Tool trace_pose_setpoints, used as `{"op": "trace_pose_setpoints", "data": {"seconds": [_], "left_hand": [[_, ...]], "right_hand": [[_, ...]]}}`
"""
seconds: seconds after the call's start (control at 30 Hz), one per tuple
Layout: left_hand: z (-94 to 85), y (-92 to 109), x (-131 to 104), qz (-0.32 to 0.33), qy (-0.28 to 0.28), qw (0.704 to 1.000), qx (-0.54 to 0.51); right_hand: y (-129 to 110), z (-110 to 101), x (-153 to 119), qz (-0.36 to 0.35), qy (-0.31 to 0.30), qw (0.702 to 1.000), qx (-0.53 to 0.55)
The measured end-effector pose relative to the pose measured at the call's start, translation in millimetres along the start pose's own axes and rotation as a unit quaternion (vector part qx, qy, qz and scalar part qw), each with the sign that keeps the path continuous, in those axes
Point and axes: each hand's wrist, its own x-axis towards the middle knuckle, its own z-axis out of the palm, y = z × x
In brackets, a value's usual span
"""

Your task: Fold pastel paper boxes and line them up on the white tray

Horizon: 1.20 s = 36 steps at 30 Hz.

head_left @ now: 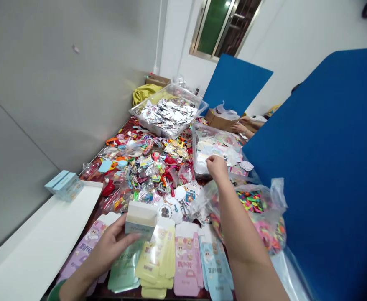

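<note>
My left hand grips a small open carton, pale blue outside and white inside, with its mouth facing up. Its fingers wrap round the side nearest me. Further off, my right hand hovers at the near edge of a clear plastic bin full of white and pastel paper pieces. Those fingers are curled closed, and whatever they may hold is hidden. Below the left hand lie flattened cartons in rows: purple, green, yellow, pink and blue.
Mixed small trinkets cover the table's middle. Behind them stands a bin of white cut-outs. Bags of colourful bits lie right, beside a blue partition. Two finished boxes sit on a white tray. Another person's hands show beyond.
</note>
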Motion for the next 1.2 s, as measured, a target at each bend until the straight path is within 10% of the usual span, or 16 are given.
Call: {"op": "trace_pose_setpoints", "data": {"seconds": [0.27, 1.2], "left_hand": [[4.6, -8.8, 3.2, -0.026, 0.012, 0.999, -0.034], [24.0, -5.3, 8.0, -0.023, -0.048, 0.998, -0.044]], "right_hand": [[12.6, 30.9, 61.5, 0.008, -0.133, 0.989, -0.069], [24.1, 23.9, 45.6, -0.048, -0.099, 0.992, -0.064]]}}
